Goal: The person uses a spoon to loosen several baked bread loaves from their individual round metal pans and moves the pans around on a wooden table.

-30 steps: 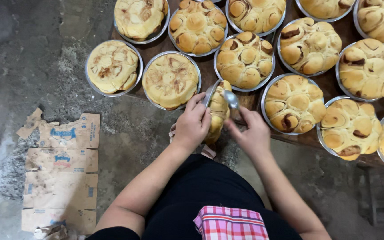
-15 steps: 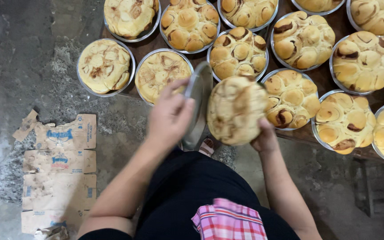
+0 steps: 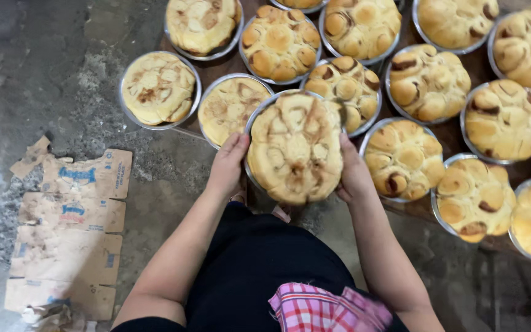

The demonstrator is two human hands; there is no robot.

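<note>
Gripping one bread round (image 3: 295,147), two hands: left (image 3: 228,163), right (image 3: 353,175).

Pans of buns (image 3: 527,43) at twelve and three o'clock cut off by the frame edge; the held bread round (image 3: 295,147) hides most of its pan (image 3: 254,120) and both hands' fingertips.
</note>
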